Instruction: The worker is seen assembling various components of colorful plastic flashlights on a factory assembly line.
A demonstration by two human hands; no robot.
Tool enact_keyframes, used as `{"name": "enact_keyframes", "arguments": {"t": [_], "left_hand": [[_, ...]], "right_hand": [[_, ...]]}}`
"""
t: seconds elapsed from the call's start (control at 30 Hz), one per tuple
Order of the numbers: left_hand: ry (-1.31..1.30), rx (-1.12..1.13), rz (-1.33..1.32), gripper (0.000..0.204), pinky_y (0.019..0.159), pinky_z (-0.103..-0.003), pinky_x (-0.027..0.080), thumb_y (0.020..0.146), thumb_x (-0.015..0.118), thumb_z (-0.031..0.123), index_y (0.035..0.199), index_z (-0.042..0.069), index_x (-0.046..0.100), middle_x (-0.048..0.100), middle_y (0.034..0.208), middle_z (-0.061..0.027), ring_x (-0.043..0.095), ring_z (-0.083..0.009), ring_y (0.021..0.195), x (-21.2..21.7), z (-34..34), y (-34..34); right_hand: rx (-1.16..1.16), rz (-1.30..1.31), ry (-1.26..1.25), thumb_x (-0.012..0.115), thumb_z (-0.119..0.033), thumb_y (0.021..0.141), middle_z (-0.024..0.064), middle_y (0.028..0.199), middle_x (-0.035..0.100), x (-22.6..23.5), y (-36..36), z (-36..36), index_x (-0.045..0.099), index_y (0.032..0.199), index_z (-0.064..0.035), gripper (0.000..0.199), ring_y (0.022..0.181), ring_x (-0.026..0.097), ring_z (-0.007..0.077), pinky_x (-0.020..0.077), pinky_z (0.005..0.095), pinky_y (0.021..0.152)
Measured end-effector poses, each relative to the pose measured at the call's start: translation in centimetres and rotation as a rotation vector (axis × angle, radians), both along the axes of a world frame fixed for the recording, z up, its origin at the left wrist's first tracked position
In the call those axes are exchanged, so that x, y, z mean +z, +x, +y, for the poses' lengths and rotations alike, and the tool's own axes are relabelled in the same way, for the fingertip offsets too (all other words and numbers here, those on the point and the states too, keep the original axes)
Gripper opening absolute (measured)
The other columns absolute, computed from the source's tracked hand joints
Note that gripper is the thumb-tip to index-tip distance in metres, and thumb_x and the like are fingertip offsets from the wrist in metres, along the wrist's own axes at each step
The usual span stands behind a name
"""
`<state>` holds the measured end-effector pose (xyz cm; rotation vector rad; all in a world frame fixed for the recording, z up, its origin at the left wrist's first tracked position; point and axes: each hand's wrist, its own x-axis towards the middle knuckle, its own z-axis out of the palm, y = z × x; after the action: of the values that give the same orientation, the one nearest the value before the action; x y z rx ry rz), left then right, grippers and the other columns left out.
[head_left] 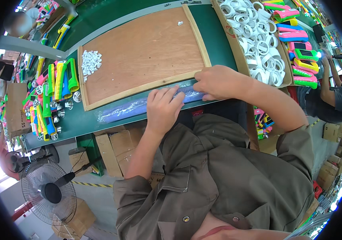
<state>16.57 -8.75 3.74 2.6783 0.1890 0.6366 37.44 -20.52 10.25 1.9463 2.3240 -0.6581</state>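
A long blue roll in clear plastic wrap (127, 109) lies along the front edge of the green table, beside the near rim of a shallow wooden tray (139, 48). My left hand (164, 107) rests over the middle of the roll, its fingers apart and slightly bent. At the roll's right end, my right hand (221, 83) has its fingers bent and closed on the wrap, close to the tray's near right corner. The palm side of that hand is hidden. Small white plastic pieces (91, 63) are heaped at the tray's left side, and a couple more white pieces (180, 23) lie near its far right corner.
A cardboard box of white rings (259, 44) stands right of the tray, with colourful plastic housings (305, 56) beyond it. More coloured housings and silver cups (55, 96) crowd the table's left end. A fan (51, 193) stands at lower left. Another person (323, 96) works at far right.
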Motion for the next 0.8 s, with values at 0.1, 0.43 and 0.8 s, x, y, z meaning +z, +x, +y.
{"name": "enact_keyframes", "arguments": {"t": [0.1, 0.43, 0.8], "left_hand": [[0.065, 0.000, -0.081, 0.032, 0.089, -0.042, 0.043, 0.068, 0.077, 0.014, 0.098, 0.013, 0.066, 0.068, 0.111, -0.0055, 0.062, -0.0235, 0.099, -0.3, -0.6, 0.0], [-0.037, 0.028, -0.048, 0.028, 0.085, -0.041, 0.043, 0.067, 0.080, 0.016, 0.087, 0.008, 0.062, 0.069, 0.110, -0.0058, 0.063, -0.0247, 0.096, -0.2, -0.4, 0.2], [-0.064, -0.002, 0.081, 0.039, 0.082, -0.039, 0.043, 0.066, 0.082, 0.018, 0.101, 0.011, 0.066, 0.068, 0.106, -0.0034, 0.061, -0.0248, 0.096, 1.1, 0.1, 0.6]], "right_hand": [[0.184, 0.049, 0.115, 0.074, -0.021, 0.078, 0.0062, 0.089, 0.060, -0.3, 0.4, -0.1, 0.066, 0.092, -0.0099, 0.019, 0.096, 0.062, 0.0276, 0.0528, 0.0397, 0.079], [0.243, 0.375, 0.253, 0.070, -0.019, 0.081, 0.0053, 0.087, 0.055, -2.0, 0.6, -1.9, 0.057, 0.084, -0.0098, 0.017, 0.089, 0.055, 0.0261, 0.0445, 0.0397, 0.079], [0.227, 0.072, 0.184, 0.067, -0.021, 0.085, 0.0062, 0.084, 0.059, -1.5, -0.1, -1.9, 0.056, 0.086, -0.0099, 0.016, 0.085, 0.062, 0.0271, 0.0462, 0.0400, 0.076]]}}
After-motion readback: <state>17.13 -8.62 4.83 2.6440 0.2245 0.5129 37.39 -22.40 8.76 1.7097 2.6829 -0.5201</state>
